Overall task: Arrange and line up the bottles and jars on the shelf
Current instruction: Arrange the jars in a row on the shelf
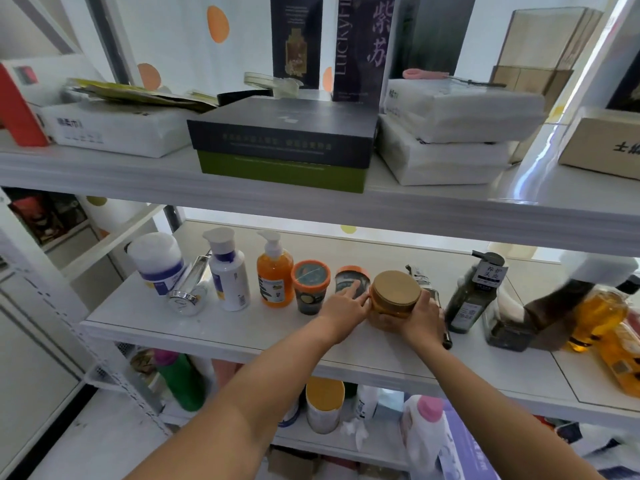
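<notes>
On the white middle shelf [214, 327] a row runs from the left: a white tub [157, 263], a silver bottle lying on its side [188, 291], a white pump bottle [228, 275], an orange pump bottle [275, 275] and two orange-lidded jars [310, 284] [351, 277]. A jar with a gold lid [394, 292] stands right of them. My left hand [343, 308] presses its left side and also touches the second orange-lidded jar. My right hand [424, 315] clasps its right side. A dark green pump bottle [472, 296] stands further right.
A slim dark bottle [433, 296] lies behind my right hand. Amber bottles [602, 317] and a dark blurred object crowd the shelf's right end. The shelf above [104, 174] holds boxes and tissue packs. The shelf below holds more bottles.
</notes>
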The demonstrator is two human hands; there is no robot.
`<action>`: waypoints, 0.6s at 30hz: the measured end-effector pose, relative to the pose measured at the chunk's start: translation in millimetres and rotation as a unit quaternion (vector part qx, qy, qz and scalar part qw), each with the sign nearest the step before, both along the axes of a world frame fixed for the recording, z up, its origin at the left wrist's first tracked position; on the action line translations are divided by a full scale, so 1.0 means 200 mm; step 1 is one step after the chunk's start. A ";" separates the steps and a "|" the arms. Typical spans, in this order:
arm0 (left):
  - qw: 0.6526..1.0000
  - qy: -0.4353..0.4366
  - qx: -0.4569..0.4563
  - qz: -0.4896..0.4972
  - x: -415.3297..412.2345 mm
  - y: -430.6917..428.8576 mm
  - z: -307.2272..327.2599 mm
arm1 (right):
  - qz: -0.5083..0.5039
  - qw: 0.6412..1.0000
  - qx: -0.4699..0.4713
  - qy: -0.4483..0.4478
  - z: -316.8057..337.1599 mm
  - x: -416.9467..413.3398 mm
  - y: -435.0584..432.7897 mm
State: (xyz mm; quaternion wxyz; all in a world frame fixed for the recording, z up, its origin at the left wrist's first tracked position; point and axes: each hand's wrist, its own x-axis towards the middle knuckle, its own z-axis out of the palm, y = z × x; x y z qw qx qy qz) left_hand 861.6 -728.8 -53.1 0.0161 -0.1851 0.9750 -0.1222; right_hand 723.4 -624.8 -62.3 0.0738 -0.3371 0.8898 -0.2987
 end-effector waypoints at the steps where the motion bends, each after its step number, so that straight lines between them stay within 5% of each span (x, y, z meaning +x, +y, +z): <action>1: 1.000 0.004 0.004 0.005 0.00 0.01 0.00 | 0.000 1.000 0.001 -0.002 0.00 0.00 0.00; 4: 1.000 0.011 0.007 0.012 0.02 0.00 0.00 | 0.009 0.998 -0.048 0.034 0.00 0.02 0.01; 6: 0.999 0.034 -0.002 0.006 0.05 -0.02 0.01 | 0.037 0.984 -0.112 0.135 0.00 0.06 0.02; 12: 0.954 0.272 -0.060 -0.110 0.30 -0.10 0.04 | 0.186 0.903 -0.180 0.341 0.08 0.28 -0.12; 18: 0.871 0.471 -0.085 0.114 0.65 -0.25 0.02 | 0.248 0.904 -0.174 0.303 0.14 0.54 -0.33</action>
